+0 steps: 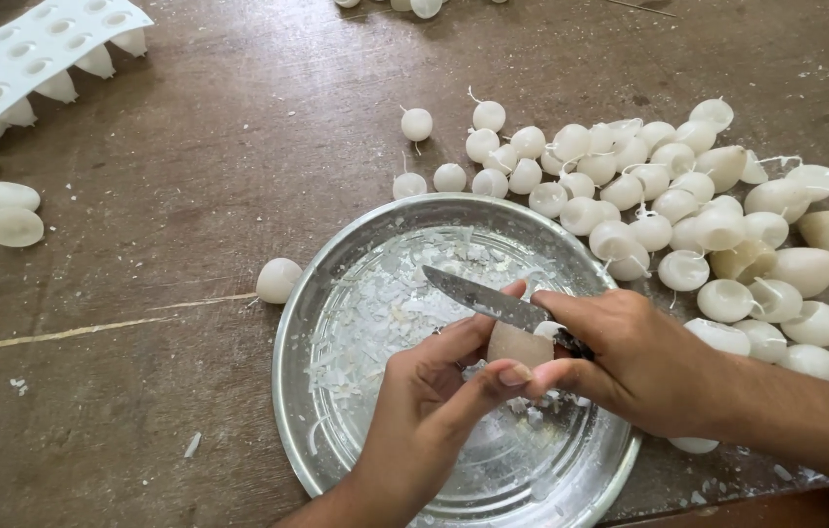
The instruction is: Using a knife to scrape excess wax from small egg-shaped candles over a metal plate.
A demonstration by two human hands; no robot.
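The brown worktop (140,323) carries everything. Over the round metal tray (336,411), already scattered with white wax shavings (375,303), I am trimming 1 small candle piece (520,344). My left hand (424,411) grips that piece between thumb and fingers above the tray's middle. My right hand (629,357) is clenched around the knife (483,298), its blade lying across the piece. A large heap of wicked white candles (678,215) lies beyond the tray to the right; I judge many are not yet trimmed, though I cannot tell finished from unfinished. The white mould (23,49) is cut off at the top-left corner. The knife handle is hidden in my fist.
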